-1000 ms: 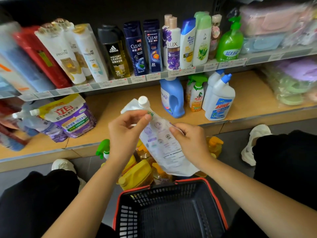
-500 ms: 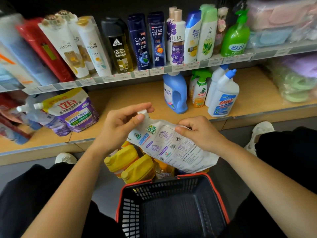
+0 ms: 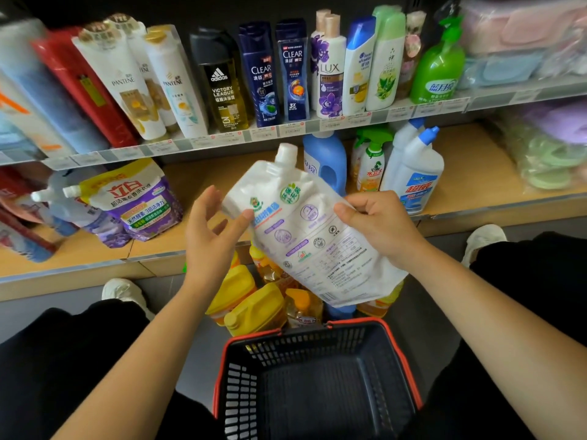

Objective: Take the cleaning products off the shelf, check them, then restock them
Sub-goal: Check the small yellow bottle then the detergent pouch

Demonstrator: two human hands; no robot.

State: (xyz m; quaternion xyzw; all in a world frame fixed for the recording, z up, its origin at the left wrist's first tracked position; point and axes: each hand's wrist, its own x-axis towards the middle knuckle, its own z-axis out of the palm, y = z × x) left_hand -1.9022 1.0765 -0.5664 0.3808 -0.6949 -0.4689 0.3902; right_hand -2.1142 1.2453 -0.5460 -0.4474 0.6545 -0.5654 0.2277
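Two forearms reach forward: the right hand point(image 3: 378, 223) pinches the right edge of a white soft-plastic refill pouch with a screw-cap spout point(image 3: 295, 230), held tilted before the lower wooden shelf point(image 3: 470, 173), while the left hand point(image 3: 216, 230) is spread loose, thumb touching its left edge. Its small print is blurred, and it hides part of the yellow plastic bottles point(image 3: 254, 309) below.

White pouch point(image 3: 305, 236) with purple-green print; black basket point(image 3: 317, 385) (red rim); yellow jugs point(image 3: 251, 306); blue bottle point(image 3: 327, 160).
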